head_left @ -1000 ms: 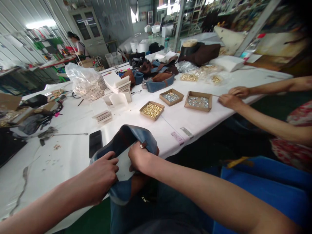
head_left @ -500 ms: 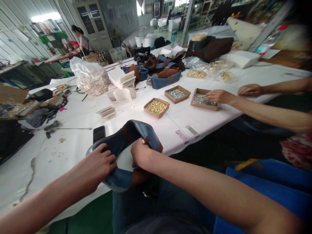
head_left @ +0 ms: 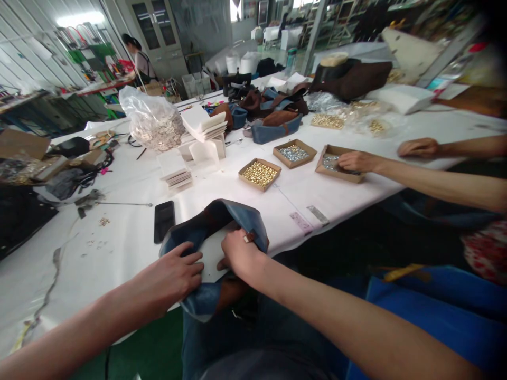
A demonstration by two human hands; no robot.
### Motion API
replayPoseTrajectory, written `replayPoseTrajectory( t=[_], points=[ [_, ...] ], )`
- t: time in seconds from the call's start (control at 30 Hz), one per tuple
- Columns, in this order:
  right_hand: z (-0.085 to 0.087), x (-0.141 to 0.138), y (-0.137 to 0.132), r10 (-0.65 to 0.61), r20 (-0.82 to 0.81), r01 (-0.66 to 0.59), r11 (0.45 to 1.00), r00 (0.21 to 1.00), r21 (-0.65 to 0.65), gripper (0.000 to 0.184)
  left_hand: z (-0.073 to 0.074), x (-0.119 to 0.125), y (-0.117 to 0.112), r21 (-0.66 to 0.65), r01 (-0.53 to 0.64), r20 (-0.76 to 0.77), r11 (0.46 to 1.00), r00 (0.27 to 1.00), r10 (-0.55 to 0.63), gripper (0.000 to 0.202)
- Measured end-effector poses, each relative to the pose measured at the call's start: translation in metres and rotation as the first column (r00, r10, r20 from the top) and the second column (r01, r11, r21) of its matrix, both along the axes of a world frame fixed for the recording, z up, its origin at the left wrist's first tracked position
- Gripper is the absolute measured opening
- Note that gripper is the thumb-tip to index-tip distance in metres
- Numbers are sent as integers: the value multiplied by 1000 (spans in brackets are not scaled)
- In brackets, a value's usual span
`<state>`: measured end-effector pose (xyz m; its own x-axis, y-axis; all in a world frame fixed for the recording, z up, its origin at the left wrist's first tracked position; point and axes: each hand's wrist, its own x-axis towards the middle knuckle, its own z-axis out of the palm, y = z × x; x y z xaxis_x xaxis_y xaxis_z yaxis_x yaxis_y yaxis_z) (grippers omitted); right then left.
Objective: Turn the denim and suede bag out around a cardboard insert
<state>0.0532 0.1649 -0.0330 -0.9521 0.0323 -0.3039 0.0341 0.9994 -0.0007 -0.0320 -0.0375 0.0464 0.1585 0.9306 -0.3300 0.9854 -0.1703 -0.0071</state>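
A blue and brown leather bag piece (head_left: 241, 217) lies over the near edge of the white table (head_left: 119, 248), with a white card (head_left: 212, 252) in its opening. My left hand (head_left: 172, 274) grips the bag's left edge, fingers curled against the card. My right hand (head_left: 240, 253) is closed on the bag's right side beside a small brown tab, fingers tucked under the card.
A black phone (head_left: 163, 220) lies just beyond the bag. Three cardboard trays of gold (head_left: 259, 173) and silver studs (head_left: 293, 153) stand mid-table. Another person's hand (head_left: 354, 161) reaches into the right tray. White card stacks (head_left: 174, 172), a plastic bag (head_left: 152, 126) and bag pieces sit farther back.
The bag has folded down and the white card now shows in its opening. Both my hands shifted slightly on it. The other person's hand stays in the right stud tray.
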Motion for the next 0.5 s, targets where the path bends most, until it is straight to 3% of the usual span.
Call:
replayPoseTrajectory(
  t=[0.13,0.23,0.33,0.43,0.5],
  points=[
    [-3,18,1,-41,-194,34,999,980,-39,48,-23,-9,-8,38,-18,-2,999,1000,18,13],
    [-7,23,6,26,-280,-72,986,960,-153,43,-33,-10,-12,68,2,-28,998,1000,0,16],
    [-4,24,13,145,-257,-212,943,955,-258,36,-32,-7,-13,100,1,-39,995,999,3,21],
    [10,24,18,141,-150,-181,935,979,-304,56,-25,-2,-15,113,-33,-37,993,999,38,17],
    [18,25,17,134,-79,-152,946,988,-287,58,-21,1,-17,102,-57,-52,993,997,63,10]
  ],
)
